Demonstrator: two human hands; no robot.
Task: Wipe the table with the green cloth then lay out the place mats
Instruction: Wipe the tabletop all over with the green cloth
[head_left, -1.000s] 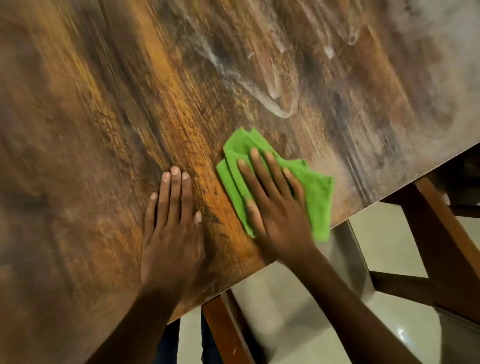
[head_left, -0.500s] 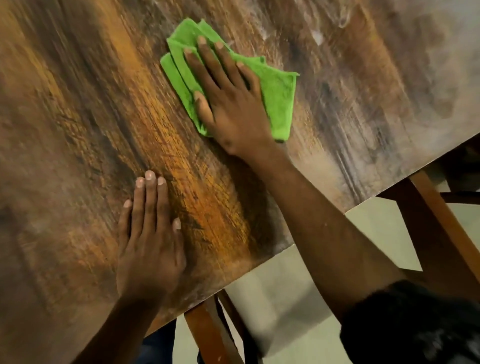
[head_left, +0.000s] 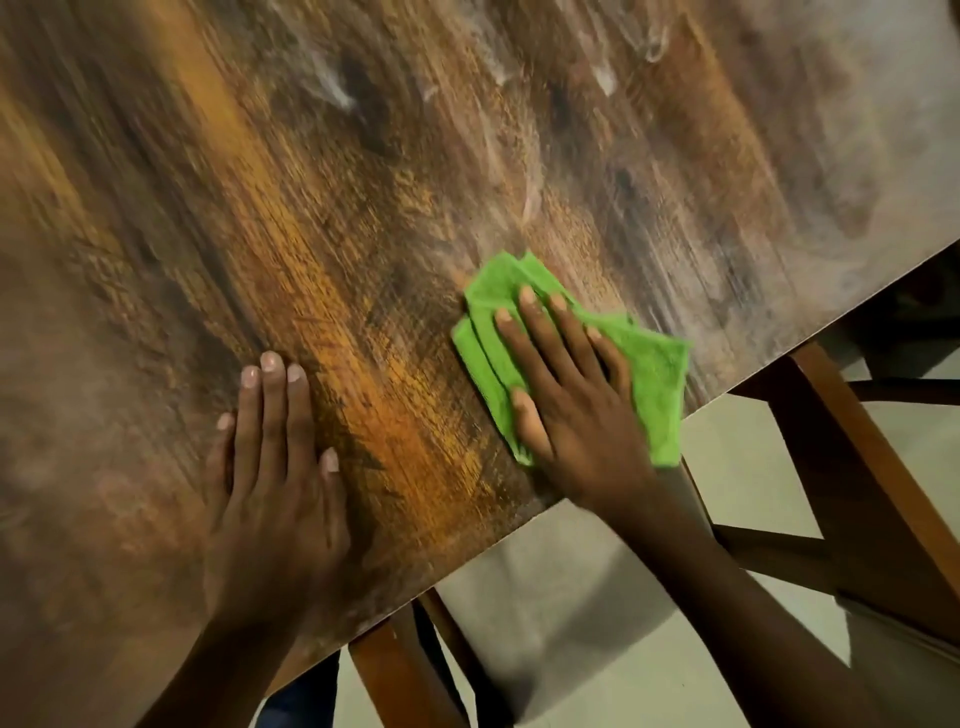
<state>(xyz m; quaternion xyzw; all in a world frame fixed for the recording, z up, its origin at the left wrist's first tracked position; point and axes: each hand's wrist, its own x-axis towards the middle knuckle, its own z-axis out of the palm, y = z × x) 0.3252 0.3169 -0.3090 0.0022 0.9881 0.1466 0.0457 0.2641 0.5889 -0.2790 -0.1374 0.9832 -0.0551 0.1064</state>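
Head view: flat right hand (head_left: 576, 410) presses green cloth (head_left: 654, 379) on streaked wooden table (head_left: 363, 208).

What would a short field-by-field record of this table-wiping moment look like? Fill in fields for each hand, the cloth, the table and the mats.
left hand: flat on the table, fingers straight
right hand: pressing flat on the green cloth
green cloth: folded, near the table's edge
table: wood grain, pale smears on its far part
place mats: none in view
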